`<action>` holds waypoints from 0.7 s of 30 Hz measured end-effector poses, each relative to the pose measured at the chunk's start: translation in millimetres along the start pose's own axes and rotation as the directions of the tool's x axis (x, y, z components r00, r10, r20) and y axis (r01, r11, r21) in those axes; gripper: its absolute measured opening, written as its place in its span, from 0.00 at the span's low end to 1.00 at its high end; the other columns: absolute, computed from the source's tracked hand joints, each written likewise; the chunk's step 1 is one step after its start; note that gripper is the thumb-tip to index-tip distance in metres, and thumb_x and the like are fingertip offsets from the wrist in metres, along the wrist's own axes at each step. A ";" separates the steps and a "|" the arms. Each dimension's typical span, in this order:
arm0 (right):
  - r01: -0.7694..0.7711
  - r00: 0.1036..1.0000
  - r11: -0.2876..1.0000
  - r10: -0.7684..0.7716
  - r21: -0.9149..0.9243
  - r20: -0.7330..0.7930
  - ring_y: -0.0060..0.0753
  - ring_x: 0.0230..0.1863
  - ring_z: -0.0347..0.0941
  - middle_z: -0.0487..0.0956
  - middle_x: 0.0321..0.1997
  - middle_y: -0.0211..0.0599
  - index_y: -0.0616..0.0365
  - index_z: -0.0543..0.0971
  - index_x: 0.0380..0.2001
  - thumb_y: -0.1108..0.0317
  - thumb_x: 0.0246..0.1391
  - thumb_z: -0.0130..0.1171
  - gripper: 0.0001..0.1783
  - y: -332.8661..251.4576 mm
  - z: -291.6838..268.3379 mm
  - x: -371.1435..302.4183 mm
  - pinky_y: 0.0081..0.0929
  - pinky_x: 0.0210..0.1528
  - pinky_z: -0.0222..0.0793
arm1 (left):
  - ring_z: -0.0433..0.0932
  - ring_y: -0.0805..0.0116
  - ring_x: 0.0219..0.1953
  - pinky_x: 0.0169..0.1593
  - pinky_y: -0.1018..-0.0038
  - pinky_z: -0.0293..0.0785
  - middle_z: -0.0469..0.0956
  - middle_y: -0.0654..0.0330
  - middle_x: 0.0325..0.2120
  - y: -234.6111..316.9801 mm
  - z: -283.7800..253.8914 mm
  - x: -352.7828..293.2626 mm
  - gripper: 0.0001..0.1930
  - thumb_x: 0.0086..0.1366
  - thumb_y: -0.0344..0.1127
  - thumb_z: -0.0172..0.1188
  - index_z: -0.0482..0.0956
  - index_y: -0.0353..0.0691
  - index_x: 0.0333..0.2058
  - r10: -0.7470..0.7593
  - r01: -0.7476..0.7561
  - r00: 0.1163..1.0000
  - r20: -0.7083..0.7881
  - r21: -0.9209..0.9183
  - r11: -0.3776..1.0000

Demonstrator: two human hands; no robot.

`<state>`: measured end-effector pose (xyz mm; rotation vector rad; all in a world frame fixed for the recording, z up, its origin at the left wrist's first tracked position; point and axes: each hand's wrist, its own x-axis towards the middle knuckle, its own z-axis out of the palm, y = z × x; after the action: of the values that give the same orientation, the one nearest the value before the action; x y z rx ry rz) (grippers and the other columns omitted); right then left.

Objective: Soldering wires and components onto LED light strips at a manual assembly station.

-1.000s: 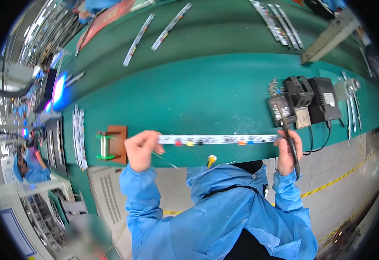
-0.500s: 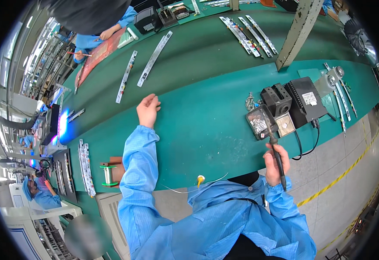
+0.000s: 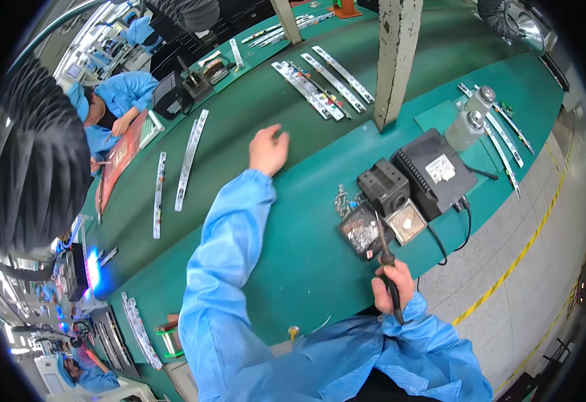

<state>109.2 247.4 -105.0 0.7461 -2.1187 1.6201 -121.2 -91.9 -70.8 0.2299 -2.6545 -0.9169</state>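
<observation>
My left hand (image 3: 268, 150) reaches out over the dark conveyor strip (image 3: 233, 144), its thumb and forefinger apart and nothing between them. Closest ahead of it lies a group of narrow circuit board strips (image 3: 310, 88), out of its touch. In my right hand (image 3: 400, 285) is a soldering iron (image 3: 387, 258), gripped by its black handle. The iron's metal tip points away from me, over a small black tray of solder bits (image 3: 362, 231). Beside that tray are a sponge holder (image 3: 405, 222) and a black iron stand (image 3: 383, 185).
A black soldering station (image 3: 435, 173) and clear bottles (image 3: 466, 128) stand right. A chipped post (image 3: 395, 63) rises from the bench. More board strips (image 3: 191, 161) lie left, near a solder wire spool (image 3: 170, 342). Another person (image 3: 115, 100) works across the strip. A black hose (image 3: 35, 161) hangs left.
My left hand has moved forward and right, from the bench edge out over the conveyor strip. The view has shifted. The soldering iron stays in my right hand near the tray.
</observation>
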 end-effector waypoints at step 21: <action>0.015 0.994 1.000 -0.016 -0.011 -0.113 0.38 0.32 0.75 0.75 0.48 0.62 0.59 0.67 0.55 0.78 0.48 0.58 0.28 5.0 12.2 -4.8 0.34 0.37 0.73 | 0.71 0.47 0.58 0.59 0.63 0.69 0.70 0.42 0.55 93.8 72.9 134.5 0.45 0.44 0.43 0.64 0.58 0.35 0.62 -0.417 0.290 0.882 0.218 0.446 0.847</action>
<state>110.3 237.6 -114.9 0.6503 -2.0358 1.6031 -277.0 -11.0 -33.1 0.7653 -3.1445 -0.5152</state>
